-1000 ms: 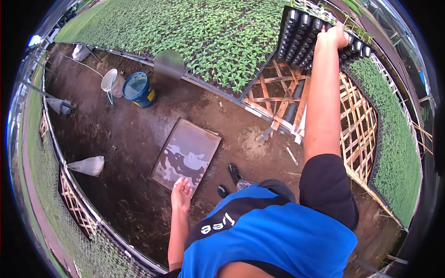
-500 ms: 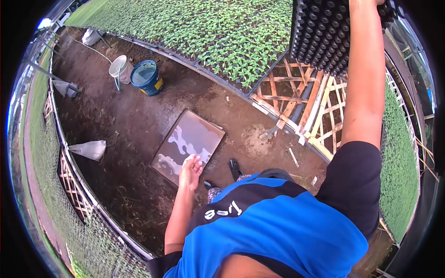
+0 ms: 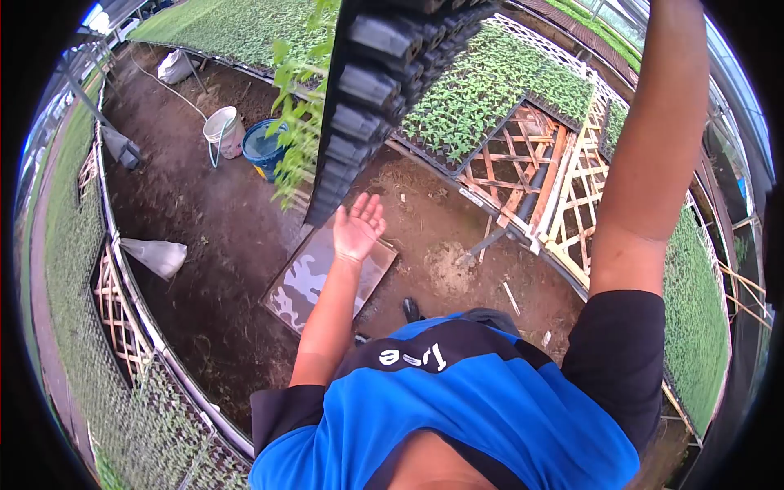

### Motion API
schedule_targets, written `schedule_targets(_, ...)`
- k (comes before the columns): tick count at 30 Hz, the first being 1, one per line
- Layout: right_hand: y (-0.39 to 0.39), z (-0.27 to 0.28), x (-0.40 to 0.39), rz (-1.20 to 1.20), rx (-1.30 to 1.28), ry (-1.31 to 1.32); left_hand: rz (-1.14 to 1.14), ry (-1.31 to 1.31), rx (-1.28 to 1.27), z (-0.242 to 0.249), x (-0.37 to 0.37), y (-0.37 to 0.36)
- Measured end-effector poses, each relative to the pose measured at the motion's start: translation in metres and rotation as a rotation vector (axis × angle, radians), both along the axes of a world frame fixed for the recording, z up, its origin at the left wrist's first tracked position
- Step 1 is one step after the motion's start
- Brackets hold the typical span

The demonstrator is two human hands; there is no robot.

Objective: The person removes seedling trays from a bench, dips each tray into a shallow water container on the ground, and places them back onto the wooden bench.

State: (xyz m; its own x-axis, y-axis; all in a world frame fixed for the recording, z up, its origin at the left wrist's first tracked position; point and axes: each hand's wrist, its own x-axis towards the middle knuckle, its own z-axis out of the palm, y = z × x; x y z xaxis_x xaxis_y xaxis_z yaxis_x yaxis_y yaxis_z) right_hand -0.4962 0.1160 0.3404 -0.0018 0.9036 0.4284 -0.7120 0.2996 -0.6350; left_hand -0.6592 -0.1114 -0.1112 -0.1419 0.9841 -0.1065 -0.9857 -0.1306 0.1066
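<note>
A black seedling tray [image 3: 359,106] hangs tilted on its edge in front of me, its rows of cell bottoms facing right and green seedlings [image 3: 298,122] sticking out to the left. My left hand [image 3: 359,229] is open, palm up and fingers spread, right by the tray's lower corner. The right arm [image 3: 645,155] reaches up past the top edge of the view, so my right hand is hidden. Below the left hand lies a flat square board [image 3: 318,282] with a camouflage pattern, on the soil.
Seedling trays [image 3: 465,106] cover the bench ahead, with a bare wooden lattice [image 3: 523,163] beside them. A white bucket [image 3: 224,131] and a blue bucket [image 3: 263,147] stand on the dirt floor. Another bench of seedlings [image 3: 73,269] runs along the left; a pale sack [image 3: 155,257] hangs at its edge.
The tray has swung from the upper right to the middle and turned on edge, showing its seedlings. My left hand has risen towards its lower corner, fingers spreading. My right hand has left the view.
</note>
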Motion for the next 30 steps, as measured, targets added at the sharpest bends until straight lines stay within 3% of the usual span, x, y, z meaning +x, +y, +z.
schedule_targets(1,-0.009,-0.004,-0.004,0.051,-0.01,-0.028,0.081,-0.105,0.054,0.009,-0.024,-0.013)
schedule_targets(2,-0.017,-0.01,-0.01,0.104,-0.027,-0.059,0.201,-0.119,0.204,-0.02,-0.059,-0.024)
schedule_targets(3,-0.024,-0.017,-0.015,0.156,-0.044,-0.1,0.268,-0.096,0.184,-0.018,-0.087,-0.045)
schedule_targets(7,-0.047,-0.078,-0.039,0.409,-0.171,-0.327,0.393,0.159,-0.162,-0.02,-0.162,-0.153)
schedule_targets(11,-0.091,-0.186,-0.073,0.597,-0.428,-0.74,0.476,0.47,-0.432,-0.058,-0.184,-0.237)
schedule_targets(12,-0.104,-0.219,-0.093,0.658,-0.513,-0.608,0.51,0.575,-0.496,-0.072,-0.183,-0.251)
schedule_targets(13,-0.082,-0.272,-0.102,0.835,-0.502,-0.666,0.576,0.586,-0.632,-0.097,-0.183,-0.26)
schedule_targets(14,-0.078,-0.314,-0.117,0.857,-0.444,-0.715,0.579,0.641,-0.763,-0.088,-0.167,-0.259)
schedule_targets(16,-0.072,-0.414,-0.143,0.941,-0.446,-0.803,0.458,0.665,-0.87,-0.142,-0.167,-0.269)
schedule_targets(18,-0.06,-0.531,-0.163,0.939,-0.447,-1.01,0.345,0.726,-1.006,-0.227,-0.174,-0.28)
schedule_targets(22,-0.057,-0.741,-0.191,0.881,-0.291,-1.469,0.358,0.797,-1.208,-0.379,-0.17,-0.293)
schedule_targets(28,-0.047,-0.964,-0.2,0.845,-0.042,-1.533,0.375,0.707,-1.312,-0.545,-0.164,-0.337)
schedule_targets(30,-0.035,-1.024,-0.197,0.807,-0.016,-1.56,0.344,0.646,-1.391,-0.573,-0.167,-0.347)
